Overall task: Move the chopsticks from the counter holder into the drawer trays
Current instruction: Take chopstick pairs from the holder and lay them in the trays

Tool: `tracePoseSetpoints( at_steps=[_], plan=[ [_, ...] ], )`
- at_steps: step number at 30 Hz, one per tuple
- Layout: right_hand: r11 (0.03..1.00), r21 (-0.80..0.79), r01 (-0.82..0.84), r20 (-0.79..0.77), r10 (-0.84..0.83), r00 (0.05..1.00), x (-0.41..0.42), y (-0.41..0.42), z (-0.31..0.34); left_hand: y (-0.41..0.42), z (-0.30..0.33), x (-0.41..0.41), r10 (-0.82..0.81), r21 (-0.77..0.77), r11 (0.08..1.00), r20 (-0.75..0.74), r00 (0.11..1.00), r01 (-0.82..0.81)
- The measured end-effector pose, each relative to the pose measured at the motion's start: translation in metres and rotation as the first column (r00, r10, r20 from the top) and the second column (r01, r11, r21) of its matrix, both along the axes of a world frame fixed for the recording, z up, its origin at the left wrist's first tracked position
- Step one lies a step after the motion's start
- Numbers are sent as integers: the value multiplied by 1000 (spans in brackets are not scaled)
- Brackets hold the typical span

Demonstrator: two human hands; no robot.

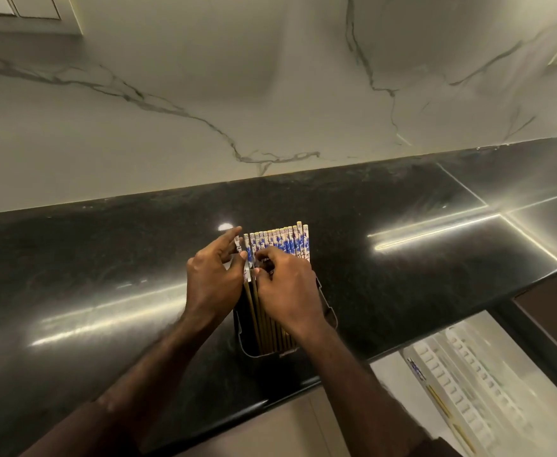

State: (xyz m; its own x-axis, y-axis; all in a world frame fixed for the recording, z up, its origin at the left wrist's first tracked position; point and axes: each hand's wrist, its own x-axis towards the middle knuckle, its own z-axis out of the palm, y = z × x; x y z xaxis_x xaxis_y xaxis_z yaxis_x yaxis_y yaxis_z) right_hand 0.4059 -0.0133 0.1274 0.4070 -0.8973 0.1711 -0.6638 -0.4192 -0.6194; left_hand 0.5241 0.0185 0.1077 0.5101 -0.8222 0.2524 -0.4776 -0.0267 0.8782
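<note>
Head view shows the chopsticks (280, 245) standing in a tight row in the black holder (326, 311) on the counter (105, 275), patterned blue-and-white tops up, brown shafts running down inside.

Both hands are at the row's left end. The left hand (213, 282) has its fingers (229, 240) narrowly parted around one stick drawn a little aside from the rest; whether it is firmly pinched cannot be told. The right hand (290, 291) lies over the middle of the row, its fingertips (264, 255) closed small on the tops of the next sticks; the exact count held is hidden.

Risks, as judged: the sticks stand touching one another, so lifting a few may drag neighbours up and spill them onto the counter. The holder looks light and sits near the counter's front edge; a sideways pull by either hand could tip it or slide it off.

Room for moving: behind the fingers the counter is bare up to the marble wall (270, 94). Below and to the right of the right wrist, the open drawer (389, 377) shows white trays (468, 394), with at least one chopstick already lying in them. The path from holder to trays crosses the counter edge.
</note>
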Motion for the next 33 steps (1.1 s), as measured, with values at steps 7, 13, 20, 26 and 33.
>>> tracePoseSetpoints(
  at_steps=[7, 13, 20, 26, 33],
  plan=[
    [999, 28, 16, 41, -17, 999, 2, 2, -5, -6, -4, -1, -34, -43, 999, -97, 995, 30],
    [997, 68, 38, 85, -44, 995, 3, -2, -6, -7, -4, -1, -46, -60, 998, -225, 973, 34],
    [995, 92, 29, 140, -42, 989, 0, -3, 0, -5, 8, 3, -129, -112, 989, -327, 936, 97],
    [980, 193, -50, 406, -34, 913, -13, -2, 26, -6, 56, 4, -289, -211, 948, -265, 920, 237],
    [956, 206, -208, 645, 28, 764, -59, 1, 78, -4, 133, -23, -451, -297, 871, -165, 877, 392]
  ],
)
